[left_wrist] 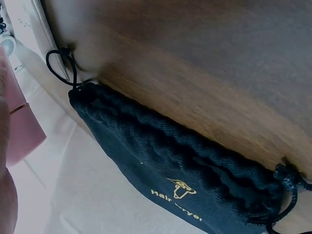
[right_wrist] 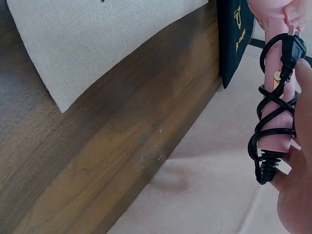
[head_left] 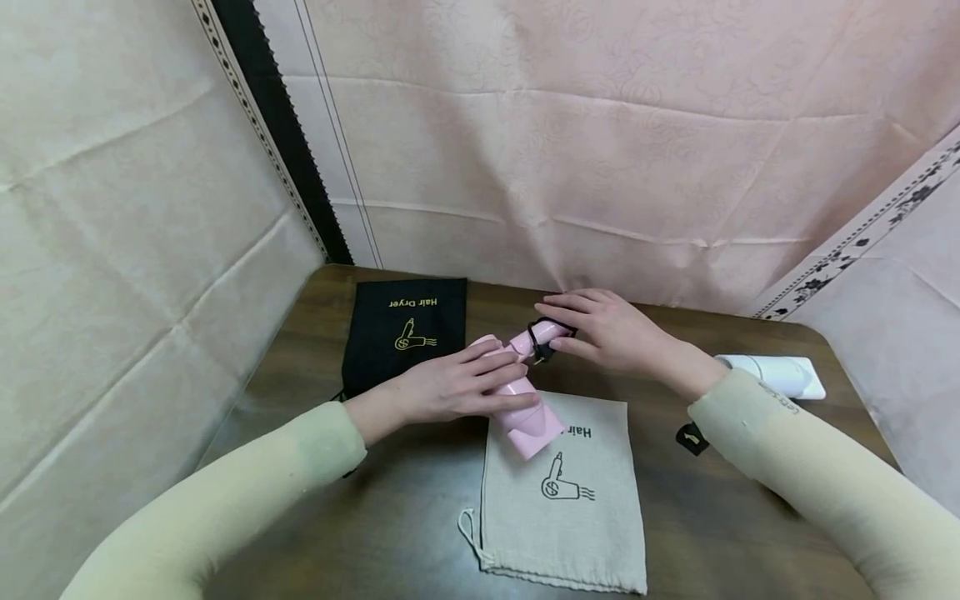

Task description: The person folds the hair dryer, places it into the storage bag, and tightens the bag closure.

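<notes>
A pink hair dryer (head_left: pixel 534 423) is held above the top of a light cloth bag (head_left: pixel 592 533) in the head view. The left hand (head_left: pixel 459 385) grips its barrel from above, fingers curled over it. At the handle's end is the right hand (head_left: pixel 600 329), fingers and thumb around the handle. Black cord wraps the handle (right_wrist: pixel 279 114) in the right wrist view, its plug (right_wrist: pixel 292 48) lying against the handle near the barrel. The left wrist view shows part of the left hand (left_wrist: pixel 6 195) at the edge, against the pink dryer (left_wrist: pixel 24 122).
A black drawstring bag (head_left: pixel 405 333) marked Hair Dryer lies at the back left of the wooden table (head_left: pixel 337 533). On the right, partly behind the right forearm, are a white object (head_left: pixel 783 377) and a black piece (head_left: pixel 692 438). Patterned cloth hangs behind the table.
</notes>
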`<state>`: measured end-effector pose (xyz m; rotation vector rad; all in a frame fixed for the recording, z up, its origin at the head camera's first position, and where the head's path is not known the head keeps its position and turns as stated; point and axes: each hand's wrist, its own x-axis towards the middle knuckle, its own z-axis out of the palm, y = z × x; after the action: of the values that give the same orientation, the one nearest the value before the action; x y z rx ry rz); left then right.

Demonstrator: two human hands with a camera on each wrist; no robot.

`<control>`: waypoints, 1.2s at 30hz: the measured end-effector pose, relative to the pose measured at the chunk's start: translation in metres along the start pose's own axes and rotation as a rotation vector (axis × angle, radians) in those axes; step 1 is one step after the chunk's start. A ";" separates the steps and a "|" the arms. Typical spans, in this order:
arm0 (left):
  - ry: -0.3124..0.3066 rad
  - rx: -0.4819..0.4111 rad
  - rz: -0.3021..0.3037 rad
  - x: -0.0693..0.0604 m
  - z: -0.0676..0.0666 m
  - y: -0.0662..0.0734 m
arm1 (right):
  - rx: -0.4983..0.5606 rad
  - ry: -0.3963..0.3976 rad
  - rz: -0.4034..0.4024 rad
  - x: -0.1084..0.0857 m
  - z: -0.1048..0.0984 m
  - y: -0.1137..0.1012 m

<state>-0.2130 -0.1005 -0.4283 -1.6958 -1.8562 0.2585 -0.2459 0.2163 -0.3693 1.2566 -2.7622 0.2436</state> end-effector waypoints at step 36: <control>0.037 -0.014 -0.056 0.004 0.001 0.006 | -0.067 0.125 -0.023 -0.012 0.007 -0.005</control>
<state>-0.2079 -0.0957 -0.4310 -1.6447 -1.8791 0.1902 -0.2344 0.2207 -0.3770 1.2122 -2.6267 0.2185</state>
